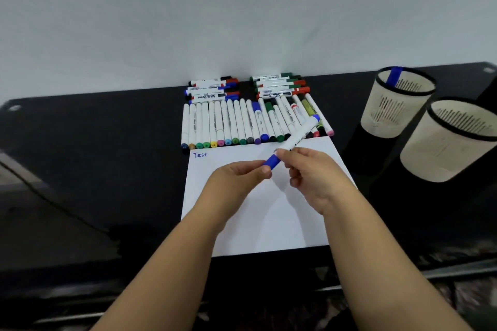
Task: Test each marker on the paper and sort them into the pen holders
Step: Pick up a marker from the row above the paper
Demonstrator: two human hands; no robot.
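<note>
A white marker [298,137] with a blue cap [271,162] is held slanting above the far half of the paper [255,209]. The left hand [236,180] pinches the cap with thumb and fingers; the right hand [312,174] curls round the barrel just behind it. Whether the cap sits fully on is hard to tell. "Test" [200,155] is written in blue at the paper's far left corner. A row of markers [242,123] lies along the paper's far edge, more stacked behind. Near the table's [80,156] right edge stand two pen holders [395,105], the farther one holding a blue marker [394,76].
</note>
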